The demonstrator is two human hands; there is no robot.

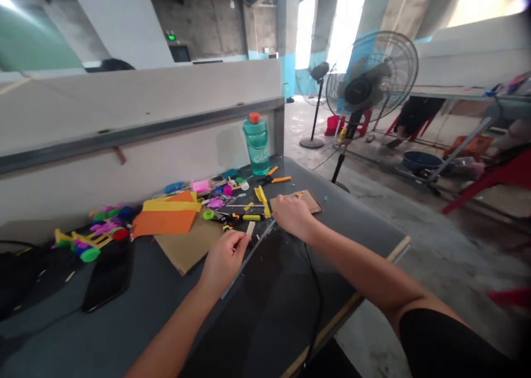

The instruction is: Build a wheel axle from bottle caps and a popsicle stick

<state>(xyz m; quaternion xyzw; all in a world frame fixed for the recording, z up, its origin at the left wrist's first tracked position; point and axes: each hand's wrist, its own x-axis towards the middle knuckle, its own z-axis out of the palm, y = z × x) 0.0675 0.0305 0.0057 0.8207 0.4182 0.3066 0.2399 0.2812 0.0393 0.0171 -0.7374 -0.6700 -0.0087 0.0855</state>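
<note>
Between the thumb and fingers of my left hand (224,259) is a short, flat piece of pale wooden stick (250,228), pointing up and away. My right hand (293,216) is closed, its fingers curled down at the left end of a small piece of cardboard (312,201); whatever it grips is hidden under the fingers. A long, narrow grey strip (248,264) lies slantwise on the dark table between my hands. Just beyond my left hand are a yellow-and-black handled tool (251,217) and a bent yellow piece (261,194).
Orange-handled pliers (281,179) and a teal bottle (257,145) stand farther back. Left are orange paper (166,222), brown cardboard (186,248), colourful wheeled toys (89,250) and a black phone (108,275). A black cable (317,289) crosses the front. A fan (359,90) stands beyond the table.
</note>
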